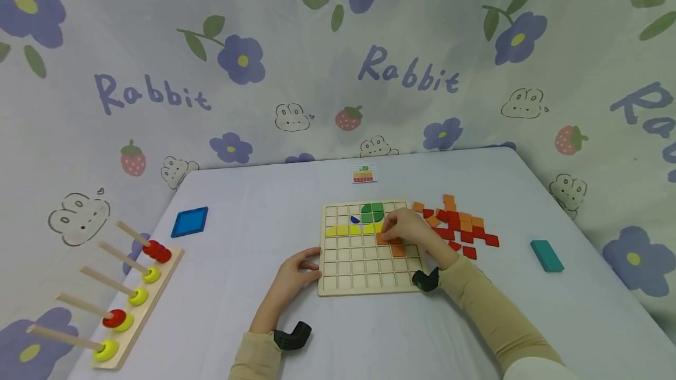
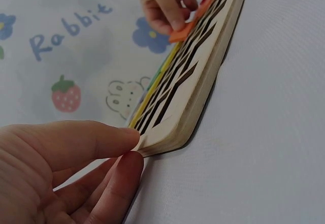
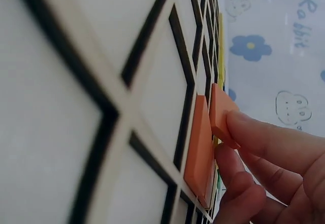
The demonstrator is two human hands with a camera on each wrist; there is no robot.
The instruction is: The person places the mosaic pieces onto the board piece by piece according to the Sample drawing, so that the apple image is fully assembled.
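Board (image 1: 338, 281) edge in pinch of left hand (image 1: 296, 271); right hand (image 1: 414, 230) above, orange tile (image 3: 221, 117) in downward pinch

A white table (image 1: 253, 210) is under the left hand (image 1: 290, 273) and the right hand (image 1: 408, 227). Past both hands hangs a pale cloth (image 1: 296, 75). It has purple flowers (image 1: 241, 59), green leaves (image 1: 213, 26), bunny faces (image 1: 291, 117) and red strawberries (image 1: 349, 119). It says "Rabbit" in big letters (image 1: 409, 72). It goes along both hands' sides too. The light is soft.
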